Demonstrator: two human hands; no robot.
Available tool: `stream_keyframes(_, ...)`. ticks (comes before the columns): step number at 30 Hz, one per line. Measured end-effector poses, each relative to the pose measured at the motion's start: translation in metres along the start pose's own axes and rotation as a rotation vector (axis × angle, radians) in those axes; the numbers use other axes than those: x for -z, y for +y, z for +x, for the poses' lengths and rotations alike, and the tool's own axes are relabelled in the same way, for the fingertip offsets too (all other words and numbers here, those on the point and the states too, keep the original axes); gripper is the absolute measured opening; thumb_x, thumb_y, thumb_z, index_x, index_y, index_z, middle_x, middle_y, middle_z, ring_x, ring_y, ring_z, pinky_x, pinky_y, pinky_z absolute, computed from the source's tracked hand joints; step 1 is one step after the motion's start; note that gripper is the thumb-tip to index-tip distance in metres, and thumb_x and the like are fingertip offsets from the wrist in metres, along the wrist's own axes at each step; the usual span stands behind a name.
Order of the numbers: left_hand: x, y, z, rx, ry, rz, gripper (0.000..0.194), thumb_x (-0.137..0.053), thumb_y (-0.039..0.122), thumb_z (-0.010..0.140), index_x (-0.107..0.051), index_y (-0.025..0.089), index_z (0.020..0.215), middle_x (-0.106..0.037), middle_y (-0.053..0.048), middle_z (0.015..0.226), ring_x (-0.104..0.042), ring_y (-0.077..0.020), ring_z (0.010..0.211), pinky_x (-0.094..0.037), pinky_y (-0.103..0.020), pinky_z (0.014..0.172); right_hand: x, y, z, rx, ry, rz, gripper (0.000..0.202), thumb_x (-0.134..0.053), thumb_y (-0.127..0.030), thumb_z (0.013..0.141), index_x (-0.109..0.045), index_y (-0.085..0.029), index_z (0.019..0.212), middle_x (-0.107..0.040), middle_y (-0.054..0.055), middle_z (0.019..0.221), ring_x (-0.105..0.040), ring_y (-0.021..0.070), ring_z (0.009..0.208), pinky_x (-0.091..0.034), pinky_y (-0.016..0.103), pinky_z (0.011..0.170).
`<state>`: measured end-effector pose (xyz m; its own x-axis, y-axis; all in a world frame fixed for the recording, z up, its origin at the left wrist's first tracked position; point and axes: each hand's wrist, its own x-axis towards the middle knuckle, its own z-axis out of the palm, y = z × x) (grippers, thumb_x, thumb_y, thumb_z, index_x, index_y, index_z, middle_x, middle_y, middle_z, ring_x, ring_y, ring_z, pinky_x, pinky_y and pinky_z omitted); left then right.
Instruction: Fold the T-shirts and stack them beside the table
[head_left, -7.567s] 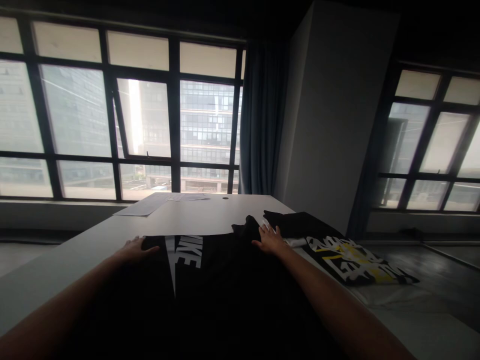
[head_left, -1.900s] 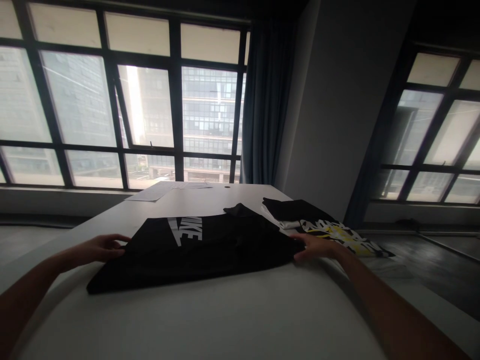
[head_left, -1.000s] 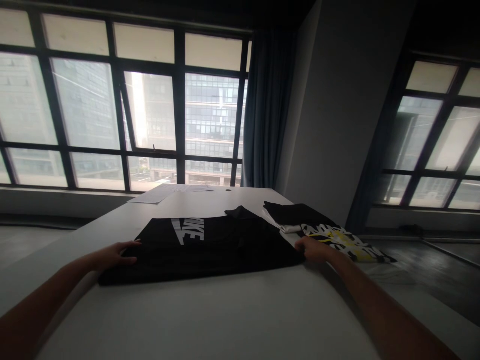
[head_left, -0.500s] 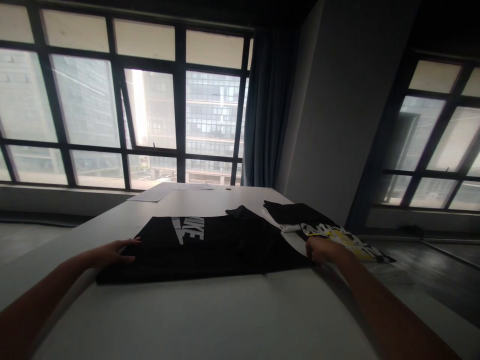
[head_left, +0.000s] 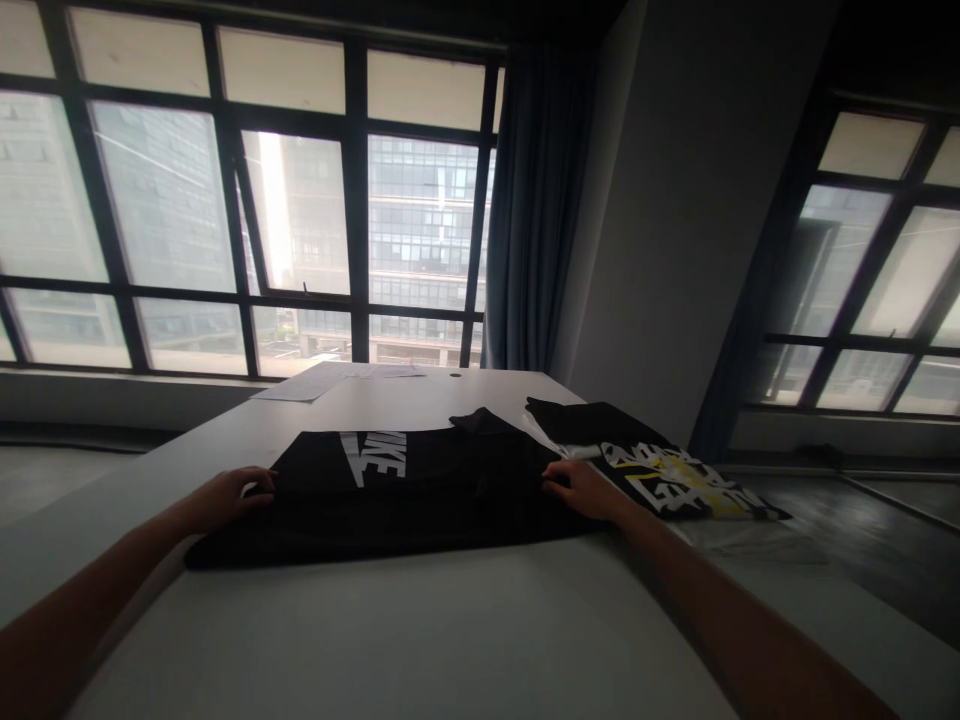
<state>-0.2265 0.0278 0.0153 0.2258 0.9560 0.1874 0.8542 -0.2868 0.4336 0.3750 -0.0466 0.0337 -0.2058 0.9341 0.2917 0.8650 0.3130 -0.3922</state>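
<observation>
A black T-shirt with white lettering and a white swoosh lies partly folded on the white table. At its left edge my left hand has its fingers curled, with the thumb and fingertips pinching the cloth. My right hand grips the cloth at the upper right edge, fingers closed together. A small corner of the shirt pokes up at the far side. Just beyond my right hand lies another folded black garment with a white and yellow print.
Sheets of paper lie at the far left of the table. A clear plastic sheet or bag shows under the printed garment. Windows and a blue curtain stand beyond the table, beside a grey pillar.
My right hand has moved left and away from me, from the shirt's lower right corner to its upper right edge. My left hand's fingers have curled in at the left edge.
</observation>
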Motion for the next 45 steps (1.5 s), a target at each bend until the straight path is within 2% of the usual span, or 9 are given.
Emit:
stream_keyframes(3, 0.002, 0.004, 0.001, 0.009, 0.003, 0.019, 0.060, -0.055, 0.079, 0.062, -0.072, 0.025, 0.083, -0.076, -0.011, 0.107, -0.068, -0.0349, 0.104, -0.051, -0.043, 0.093, -0.009, 0.015, 0.009, -0.309, 0.245, -0.087, 0.032, -0.045, -0.039, 0.092, -0.069, -0.018, 0.087, -0.071, 0.008, 0.084, -0.065, 0.0220, 0.079, -0.044, 0.030, 0.070)
stream_keyframes(6, 0.004, 0.006, 0.000, 0.039, -0.005, 0.051, 0.057, -0.056, 0.074, 0.062, -0.072, 0.024, 0.084, -0.077, -0.010, 0.095, -0.069, -0.0345, 0.097, -0.053, -0.042, 0.086, -0.014, 0.025, 0.012, -0.489, 0.331, -0.164, 0.026, -0.049, -0.034, 0.092, -0.067, -0.020, 0.103, -0.073, 0.008, 0.090, -0.067, 0.0223, 0.086, -0.042, 0.029, 0.070)
stream_keyframes(9, 0.002, 0.007, -0.001, 0.041, 0.000, 0.064, 0.053, -0.056, 0.070, 0.063, -0.072, 0.023, 0.083, -0.077, -0.010, 0.096, -0.069, -0.0342, 0.097, -0.053, -0.040, 0.085, -0.014, 0.019, 0.010, -0.461, 0.319, -0.156, 0.028, -0.051, -0.038, 0.092, -0.065, -0.022, 0.110, -0.073, 0.006, 0.090, -0.068, 0.0212, 0.086, -0.042, 0.028, 0.069)
stream_keyframes(16, -0.002, 0.005, 0.001, 0.079, 0.014, 0.097, 0.050, -0.056, 0.067, 0.062, -0.070, 0.024, 0.084, -0.075, -0.011, 0.096, -0.068, -0.0343, 0.094, -0.053, -0.040, 0.079, -0.016, -0.017, -0.002, -0.147, 0.205, -0.277, 0.024, -0.052, -0.036, 0.092, -0.069, -0.020, 0.086, -0.071, 0.006, 0.093, -0.065, 0.0210, 0.087, -0.042, 0.030, 0.074)
stream_keyframes(22, 0.002, 0.007, -0.003, 0.101, 0.004, 0.130, 0.051, -0.052, 0.061, 0.070, -0.070, 0.021, 0.094, -0.074, -0.011, 0.098, -0.069, -0.0318, 0.089, -0.054, -0.038, 0.076, -0.028, -0.014, -0.003, -0.175, -0.007, -0.439, 0.034, -0.050, -0.035, 0.094, -0.069, -0.017, 0.115, -0.068, 0.014, 0.118, -0.062, 0.0299, 0.109, -0.043, 0.041, 0.092)
stream_keyframes(27, -0.005, 0.029, -0.005, -0.018, 0.145, 0.235, 0.053, -0.051, 0.058, 0.077, -0.070, 0.021, 0.110, -0.071, -0.012, 0.117, -0.064, -0.0356, 0.107, -0.052, -0.045, 0.089, -0.028, -0.018, -0.004, -0.107, 0.115, -0.509, 0.038, -0.048, -0.024, 0.093, -0.063, -0.015, 0.127, -0.062, 0.016, 0.132, -0.055, 0.0302, 0.124, -0.034, 0.046, 0.107)
stream_keyframes(30, -0.023, 0.051, -0.006, -0.176, 0.044, 0.161, 0.064, -0.043, 0.066, 0.083, -0.066, 0.023, 0.123, -0.067, -0.010, 0.129, -0.062, -0.0324, 0.116, -0.049, -0.043, 0.100, -0.035, -0.023, -0.003, 0.045, 0.090, -0.402, 0.046, -0.045, -0.034, 0.096, -0.056, -0.020, 0.138, -0.053, 0.011, 0.145, -0.044, 0.0267, 0.137, -0.024, 0.046, 0.117)
stream_keyframes(36, -0.053, 0.067, -0.011, -0.262, -0.219, 0.206, 0.068, -0.033, 0.068, 0.091, -0.048, 0.030, 0.145, -0.050, -0.005, 0.150, -0.038, -0.0304, 0.143, -0.025, -0.050, 0.120, -0.048, -0.006, 0.000, -0.150, -0.241, -0.265, 0.071, -0.030, -0.066, 0.095, -0.035, -0.025, 0.153, -0.027, 0.005, 0.162, -0.019, 0.0271, 0.150, -0.013, 0.053, 0.121)
stream_keyframes(45, -0.046, 0.052, -0.005, -0.097, -0.232, 0.280, 0.080, -0.033, 0.070, 0.090, -0.032, 0.021, 0.154, -0.024, -0.010, 0.162, -0.022, -0.0316, 0.149, -0.018, -0.055, 0.120, -0.038, 0.019, 0.008, -0.419, -0.161, -0.368, 0.070, -0.024, -0.061, 0.098, -0.035, -0.020, 0.153, -0.027, 0.007, 0.162, -0.020, 0.0261, 0.150, -0.017, 0.053, 0.120)
